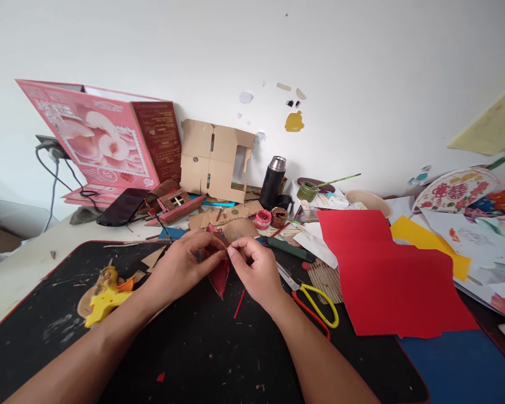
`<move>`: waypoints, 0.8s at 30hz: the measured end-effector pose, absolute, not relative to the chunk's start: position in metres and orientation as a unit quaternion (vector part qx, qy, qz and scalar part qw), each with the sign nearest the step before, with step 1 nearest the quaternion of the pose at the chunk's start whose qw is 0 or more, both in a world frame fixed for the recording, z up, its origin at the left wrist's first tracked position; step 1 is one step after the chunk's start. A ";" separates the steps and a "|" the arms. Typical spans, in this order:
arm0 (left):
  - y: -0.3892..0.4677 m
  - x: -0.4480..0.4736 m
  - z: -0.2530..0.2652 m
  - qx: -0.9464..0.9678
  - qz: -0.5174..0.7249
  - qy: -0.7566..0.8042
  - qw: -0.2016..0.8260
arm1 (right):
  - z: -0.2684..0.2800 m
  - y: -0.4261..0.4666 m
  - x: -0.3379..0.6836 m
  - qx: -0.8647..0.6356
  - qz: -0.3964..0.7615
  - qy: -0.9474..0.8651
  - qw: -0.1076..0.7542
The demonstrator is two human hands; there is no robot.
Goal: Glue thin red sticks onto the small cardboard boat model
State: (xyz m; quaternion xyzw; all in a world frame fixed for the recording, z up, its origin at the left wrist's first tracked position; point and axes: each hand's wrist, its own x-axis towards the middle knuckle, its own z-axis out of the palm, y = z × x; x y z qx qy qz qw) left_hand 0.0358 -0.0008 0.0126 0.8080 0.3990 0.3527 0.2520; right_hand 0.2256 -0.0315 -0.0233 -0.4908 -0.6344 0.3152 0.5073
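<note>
Near mat (202, 353) open; my left grip (193, 258) and right grip (255, 268) pinched closed, fingertips meeting.
Bare room nearest me bar one red scrap (161, 377); then a red stick (239, 304), scissors (294, 283) rightward, yellow glue gun (105, 297) leftward. A pointed red piece (220, 279) shows partly hidden by my fingers; the pinched item is too small to tell. Beyond, clutter crowds the mat's far edge.
</note>
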 end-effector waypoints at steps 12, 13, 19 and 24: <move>0.000 0.030 0.007 0.809 0.345 0.393 0.269 | -0.024 -0.033 0.225 -0.484 0.317 -0.644 0.501; 0.000 0.030 0.007 0.810 0.346 0.392 0.267 | -0.024 -0.033 0.225 -0.484 0.317 -0.644 0.501; 0.001 0.029 0.006 0.812 0.351 0.389 0.258 | -0.026 -0.034 0.224 -0.482 0.326 -0.644 0.497; 0.002 0.028 0.007 0.813 0.345 0.388 0.263 | -0.025 -0.034 0.225 -0.484 0.330 -0.638 0.500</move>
